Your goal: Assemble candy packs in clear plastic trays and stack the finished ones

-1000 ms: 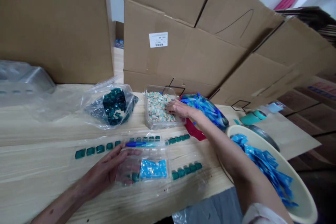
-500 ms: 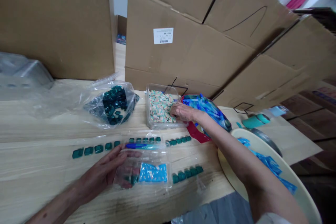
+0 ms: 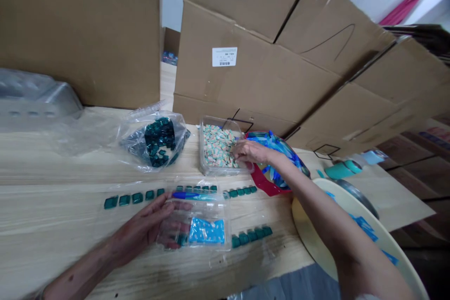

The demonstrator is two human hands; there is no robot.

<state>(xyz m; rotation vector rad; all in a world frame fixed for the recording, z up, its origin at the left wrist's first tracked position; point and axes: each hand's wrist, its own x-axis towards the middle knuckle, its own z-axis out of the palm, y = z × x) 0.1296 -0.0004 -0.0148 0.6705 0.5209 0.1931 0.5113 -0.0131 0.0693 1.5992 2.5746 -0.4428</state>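
My left hand (image 3: 154,218) grips the left side of a clear plastic tray (image 3: 207,208), its fingers showing through the plastic. In that tray lie a blue pen-like stick (image 3: 193,195) and a blue patterned packet (image 3: 206,231). My right hand (image 3: 251,151) reaches into a clear plastic tub (image 3: 211,168) of small white, green and orange pieces (image 3: 218,147). Its fingers are bent together at the right side of the pile, and whatever is between the fingertips is hidden. Rows of dark teal square pieces (image 3: 137,198) lie around the held tray.
A clear bag (image 3: 179,126) of teal pieces stands behind on the left. Beside the tub is a red container (image 3: 262,183) of blue sticks. A cream basin (image 3: 298,218) with blue packets stands under my right arm. Cardboard boxes (image 3: 253,79) wall the back; a teal bottle (image 3: 342,169) lies right.
The view has shifted slightly, so things at the left and centre sit a little further right. My right hand stays in the tub, and my left hand keeps hold of the tray.
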